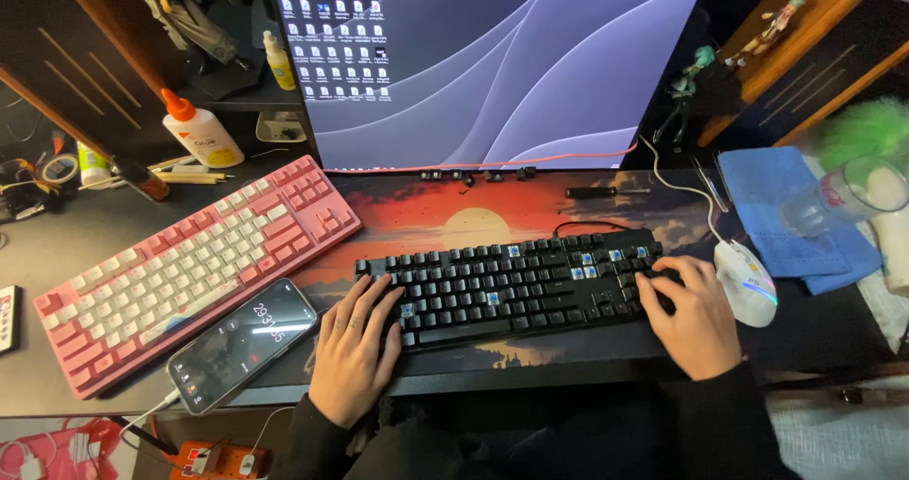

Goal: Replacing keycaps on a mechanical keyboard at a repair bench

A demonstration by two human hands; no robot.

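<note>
Both hands on black keyboard (516, 286), several keycaps already off.
Left hand (352, 350) lies flat and open, palm down, fingers spread over the keyboard's left end, gripping nothing. Right hand (691, 314) is loosely curled over the right-end keys, fingertips down; can't tell if it pinches a cap. Bare blue switches show at scattered spots, most caps remain seated. Keyboard sits centred on the desk mat (454, 224) on the table, with pink keyboard (194, 267) and phone (241, 345) to its left, white mouse (748, 281) just right.
</note>
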